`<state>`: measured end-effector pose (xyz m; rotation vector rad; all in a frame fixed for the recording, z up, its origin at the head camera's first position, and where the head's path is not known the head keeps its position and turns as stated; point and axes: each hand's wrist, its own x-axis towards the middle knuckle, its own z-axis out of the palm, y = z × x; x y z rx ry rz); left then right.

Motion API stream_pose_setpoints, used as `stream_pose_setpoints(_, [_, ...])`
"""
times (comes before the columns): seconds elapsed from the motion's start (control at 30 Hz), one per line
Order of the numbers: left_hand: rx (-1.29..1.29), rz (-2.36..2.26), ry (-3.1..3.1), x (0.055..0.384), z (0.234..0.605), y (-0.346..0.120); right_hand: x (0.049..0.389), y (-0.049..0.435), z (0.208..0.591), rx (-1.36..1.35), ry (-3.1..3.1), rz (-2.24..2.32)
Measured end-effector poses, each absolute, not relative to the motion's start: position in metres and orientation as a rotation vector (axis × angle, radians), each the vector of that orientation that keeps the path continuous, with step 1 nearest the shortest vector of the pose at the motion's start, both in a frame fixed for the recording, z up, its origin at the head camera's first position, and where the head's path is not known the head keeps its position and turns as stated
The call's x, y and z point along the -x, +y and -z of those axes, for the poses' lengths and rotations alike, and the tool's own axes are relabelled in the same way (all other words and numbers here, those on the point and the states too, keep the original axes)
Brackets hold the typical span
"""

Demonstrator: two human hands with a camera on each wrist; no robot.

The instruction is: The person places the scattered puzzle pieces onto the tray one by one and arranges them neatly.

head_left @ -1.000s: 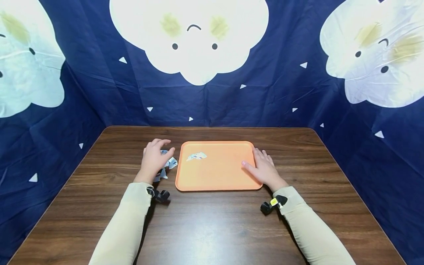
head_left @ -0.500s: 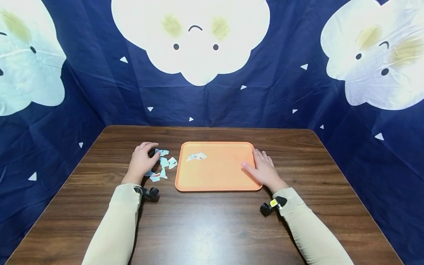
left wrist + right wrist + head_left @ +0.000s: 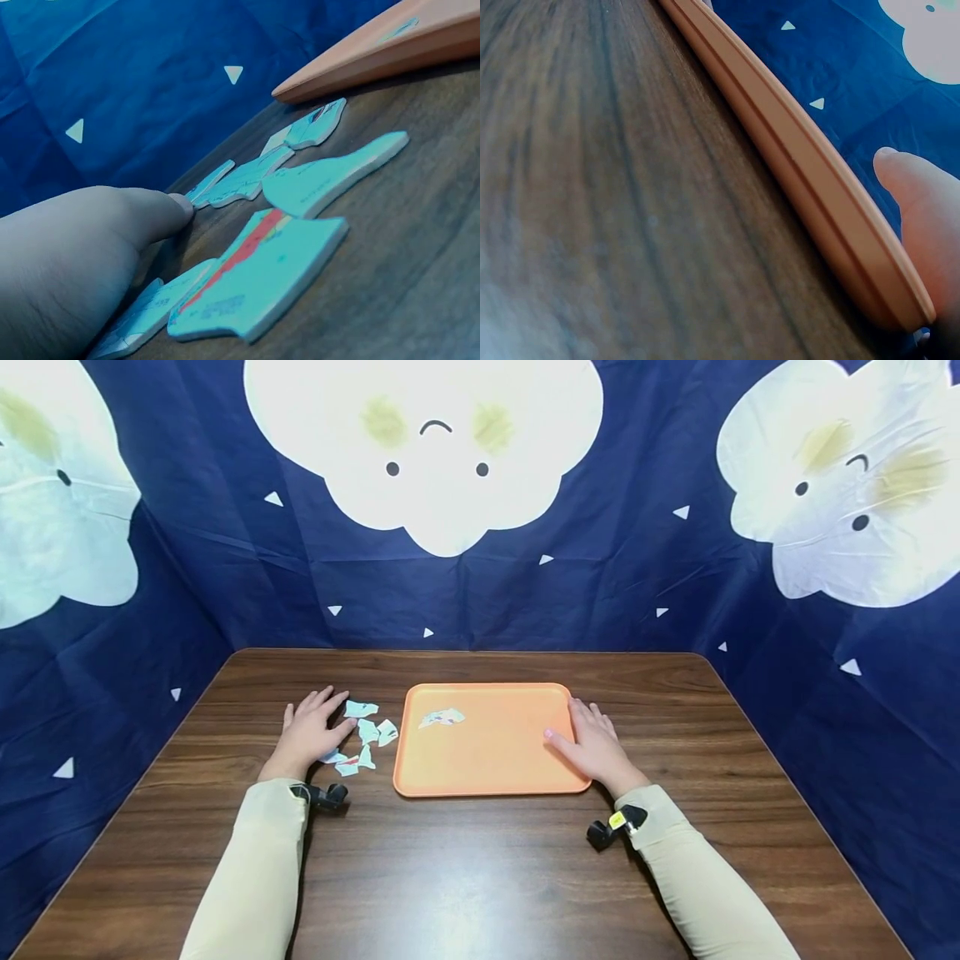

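Observation:
My left hand (image 3: 306, 733) lies with fingers spread on the table, left of several flat, light-blue puzzle pieces (image 3: 367, 731) with irregular edges. In the left wrist view its thumb tip is right by the far pieces, and one closer piece (image 3: 262, 281) has a red stripe. An orange tray (image 3: 487, 768) lies right of the pieces and holds a printed patch of puzzle (image 3: 442, 718) at its upper left. At the tray's right side rests my right hand (image 3: 596, 745), fingers extended outside the rim and thumb over the inside. The right wrist view shows that thumb above the tray's side wall (image 3: 810, 172).
The brown wooden table (image 3: 465, 877) carries the tray and pieces. Behind it and at both sides hangs a dark blue curtain (image 3: 465, 593) with white clouds. A small black camera (image 3: 328, 797) is strapped to the left wrist, another (image 3: 603, 833) to the right.
My left hand has moved left from above the puzzle pieces and its fingers have spread on the table, uncovering the pieces. The right hand and the tray have stayed put.

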<state>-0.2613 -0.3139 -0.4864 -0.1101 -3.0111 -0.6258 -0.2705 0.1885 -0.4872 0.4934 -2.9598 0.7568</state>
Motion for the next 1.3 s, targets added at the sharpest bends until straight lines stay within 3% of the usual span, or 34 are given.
stream_pose_setpoints(1.3, [0.152,0.66,-2.935,0.2695,0.4813,-0.3135,0.2693,0.1876,0.4828,-0.468,-3.013,-0.764])
